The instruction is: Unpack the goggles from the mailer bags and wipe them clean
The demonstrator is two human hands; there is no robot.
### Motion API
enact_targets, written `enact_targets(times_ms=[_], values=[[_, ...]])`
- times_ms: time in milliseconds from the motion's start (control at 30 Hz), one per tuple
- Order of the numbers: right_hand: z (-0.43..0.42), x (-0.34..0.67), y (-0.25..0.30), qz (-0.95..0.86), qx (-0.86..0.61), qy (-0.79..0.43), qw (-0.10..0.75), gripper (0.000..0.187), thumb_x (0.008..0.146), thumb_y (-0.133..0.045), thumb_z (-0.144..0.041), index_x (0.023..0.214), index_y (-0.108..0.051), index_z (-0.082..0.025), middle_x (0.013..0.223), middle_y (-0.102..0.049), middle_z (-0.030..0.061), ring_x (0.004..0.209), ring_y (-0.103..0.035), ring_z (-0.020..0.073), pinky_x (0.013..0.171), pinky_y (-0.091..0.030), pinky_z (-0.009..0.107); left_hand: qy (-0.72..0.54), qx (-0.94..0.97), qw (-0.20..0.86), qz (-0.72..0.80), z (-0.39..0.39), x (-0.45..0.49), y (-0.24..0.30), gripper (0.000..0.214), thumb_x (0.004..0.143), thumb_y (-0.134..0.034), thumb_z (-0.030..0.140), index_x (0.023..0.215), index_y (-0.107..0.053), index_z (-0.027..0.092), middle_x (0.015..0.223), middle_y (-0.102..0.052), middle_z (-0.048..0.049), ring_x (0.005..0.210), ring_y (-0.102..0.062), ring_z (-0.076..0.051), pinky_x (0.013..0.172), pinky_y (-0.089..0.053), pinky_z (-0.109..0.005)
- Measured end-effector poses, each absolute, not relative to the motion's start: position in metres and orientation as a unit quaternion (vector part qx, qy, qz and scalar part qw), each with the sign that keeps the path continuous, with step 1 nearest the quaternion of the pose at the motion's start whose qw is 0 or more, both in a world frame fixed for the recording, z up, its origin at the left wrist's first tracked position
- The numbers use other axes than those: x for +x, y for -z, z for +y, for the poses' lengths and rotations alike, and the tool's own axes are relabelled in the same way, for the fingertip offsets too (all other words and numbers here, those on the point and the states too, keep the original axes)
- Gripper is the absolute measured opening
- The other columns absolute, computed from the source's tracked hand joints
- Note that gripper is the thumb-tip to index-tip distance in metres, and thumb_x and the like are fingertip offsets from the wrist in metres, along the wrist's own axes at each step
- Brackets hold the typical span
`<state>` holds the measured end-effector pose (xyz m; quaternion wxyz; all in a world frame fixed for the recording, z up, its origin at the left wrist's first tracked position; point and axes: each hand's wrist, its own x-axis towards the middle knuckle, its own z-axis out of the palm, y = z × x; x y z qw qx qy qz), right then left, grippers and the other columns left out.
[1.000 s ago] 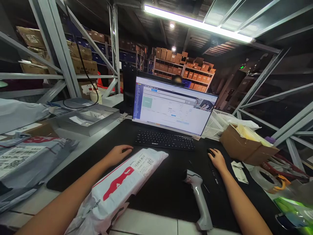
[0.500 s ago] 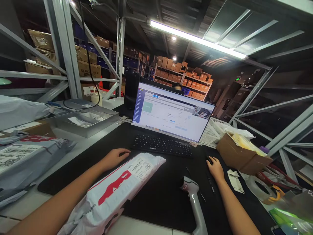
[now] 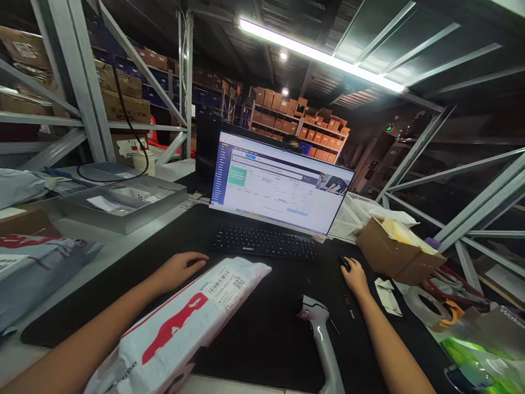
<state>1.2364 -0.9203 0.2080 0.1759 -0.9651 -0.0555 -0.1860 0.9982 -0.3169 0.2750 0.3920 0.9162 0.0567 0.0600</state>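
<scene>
The right hand [image 3: 355, 276] is curled over the mouse [image 3: 344, 262], its fingers bent around the top; the mouse is mostly hidden under it, on the right part of the black mat [image 3: 250, 345]. The left hand [image 3: 180, 269] lies on the mat holding nothing, fingers together and loosely bent, thumb apart from them. Just beside it, along the forearm, is the parcel [image 3: 197, 314], a white bag with a red print and a label facing up; whether hand and parcel touch, I cannot tell.

Between the parcel and the right forearm lies the scanner [image 3: 324, 345], its handle towards the person. A pen [image 3: 350, 307] lies just left of that forearm, and a crumpled paper [image 3: 388, 297] to its right. Beyond the hands stands the keyboard [image 3: 262, 242], and behind it the lit monitor [image 3: 274, 189], its text too small to read.

Further right are a tape roll [image 3: 413, 301], a carton [image 3: 389, 249] with yellow stuff on top, and a white basket [image 3: 348, 219]. To the left are a grey tray [image 3: 139, 219] and more bags [image 3: 41, 284]. At the back, shelves hold brown boxes [image 3: 283, 104], below a bright tube light [image 3: 320, 54]
</scene>
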Motion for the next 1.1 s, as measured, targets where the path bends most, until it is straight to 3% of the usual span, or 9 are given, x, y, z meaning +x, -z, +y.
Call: enact_targets(times_ms=[867,1100], values=[[-0.925,1.242,-0.202,-0.083,-0.962,0.188,0.182,0.052,0.089,-0.048,-0.041,0.128,-0.063,-0.010,0.137,-0.054,0.0198,0.130,-0.051,0.0318,0.111,-0.041,0.045,-0.056,0.919,0.387,0.051,-0.328,0.992,-0.289,0.058,0.081,-0.054,0.067,0.108,-0.076,0.021,0.117,-0.074,-0.0101,0.105,-0.068,-0.031,0.094,-0.053,-0.040],[-0.927,1.243,-0.199,-0.086,-0.962,0.190,0.176,0.051,0.090,-0.047,-0.043,0.128,-0.063,-0.012,0.136,-0.054,0.0195,0.128,-0.052,0.0328,0.108,-0.043,0.047,-0.134,0.896,0.419,0.067,-0.350,0.945,-0.350,0.056,0.085,-0.051,0.065,0.113,-0.073,0.021,0.115,-0.073,-0.0098,0.109,-0.067,-0.030,0.098,-0.052,-0.043]])
